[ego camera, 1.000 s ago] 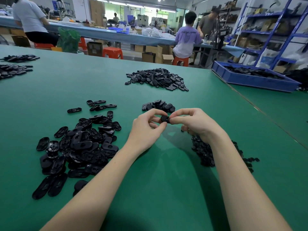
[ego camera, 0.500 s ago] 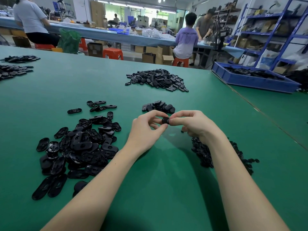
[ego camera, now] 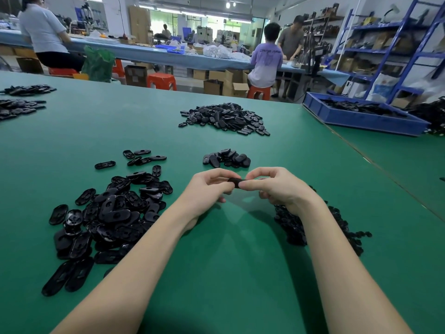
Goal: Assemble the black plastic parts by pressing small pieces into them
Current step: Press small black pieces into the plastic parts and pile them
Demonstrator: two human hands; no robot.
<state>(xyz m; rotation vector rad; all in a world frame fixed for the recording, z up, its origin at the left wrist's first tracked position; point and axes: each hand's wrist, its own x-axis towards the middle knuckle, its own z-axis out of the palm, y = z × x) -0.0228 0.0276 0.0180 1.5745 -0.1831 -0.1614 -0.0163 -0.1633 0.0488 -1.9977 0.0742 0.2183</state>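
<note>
- Head view: left hand (ego camera: 207, 189) & right hand (ego camera: 277, 186) both pinch one black part (ego camera: 234, 182) between fingertips, held above green table (ego camera: 228, 261), centre.
- Part's long axis runs approx left-right; which face points up, can't tell.
- Progress, judged: small pile (ego camera: 226, 158) just beyond hands prob. finished; big pile of ovals (ego camera: 113, 213) near left & small pieces (ego camera: 313, 227) near right remain, so lots left.

Green table (ego camera: 72, 141) with several piles of black plastic parts (ego camera: 113, 213) and a blue tray (ego camera: 361, 121).
</note>
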